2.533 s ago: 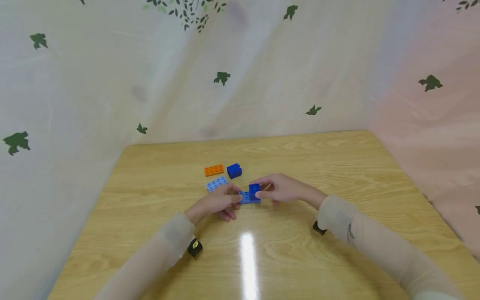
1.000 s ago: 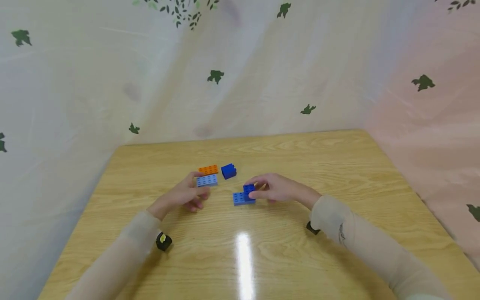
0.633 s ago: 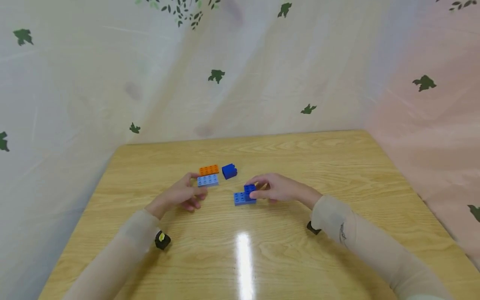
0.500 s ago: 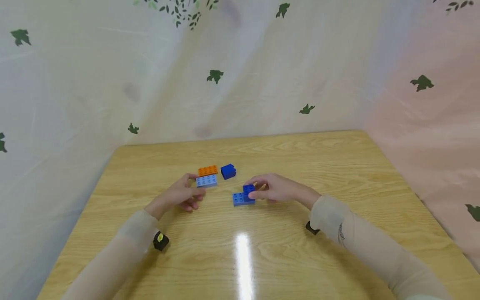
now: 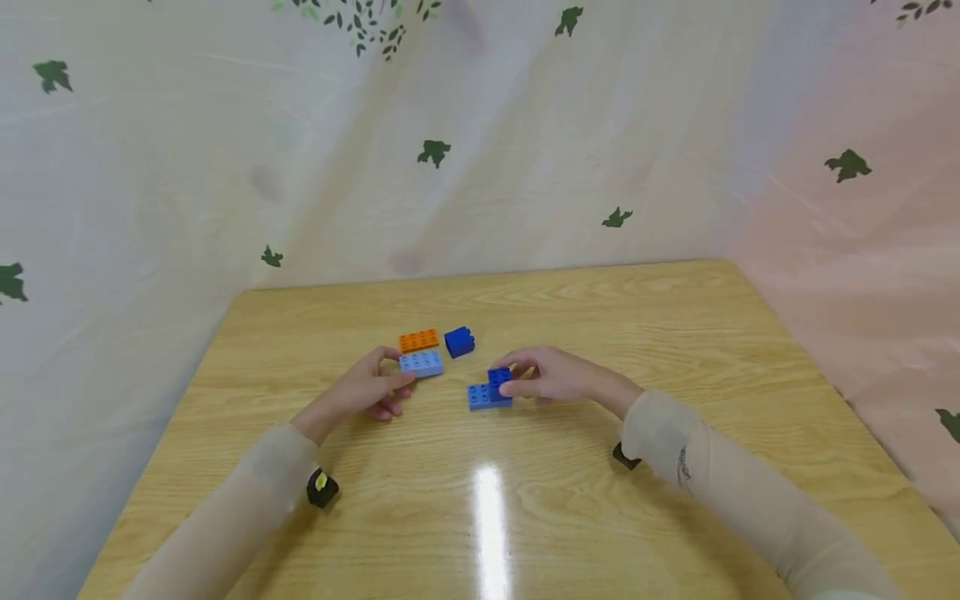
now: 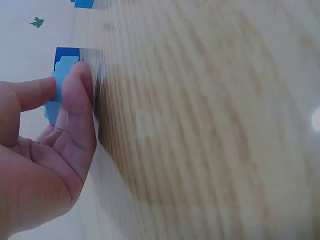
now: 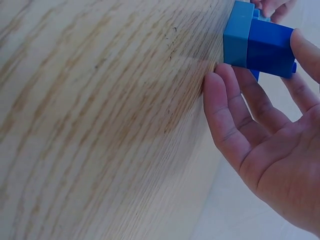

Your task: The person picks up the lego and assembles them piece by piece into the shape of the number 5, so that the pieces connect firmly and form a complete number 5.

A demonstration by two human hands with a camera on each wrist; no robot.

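My left hand (image 5: 360, 390) pinches the near left end of a light blue toy building brick (image 5: 422, 363), thumb on one side and fingers on the other; the left wrist view shows the grip on the light blue brick (image 6: 66, 69). My right hand (image 5: 561, 375) holds a small dark blue brick (image 5: 498, 378) between thumb and fingers. That dark blue brick (image 7: 270, 46) sits on the right end of a longer medium blue brick (image 5: 477, 397), whose left studs are bare. The medium blue brick (image 7: 237, 35) is low at the table surface.
A flat orange brick (image 5: 418, 340) lies just behind the light blue one. Another dark blue brick (image 5: 459, 342) lies on its side to the right of it. All are on a wooden table (image 5: 637, 517), with a patterned cloth (image 5: 510, 167) hanging behind its far edge.
My left hand has left the medium blue brick, moved left and taken hold of the light blue brick, which has just shifted slightly right. My right hand stays on the dark blue brick.
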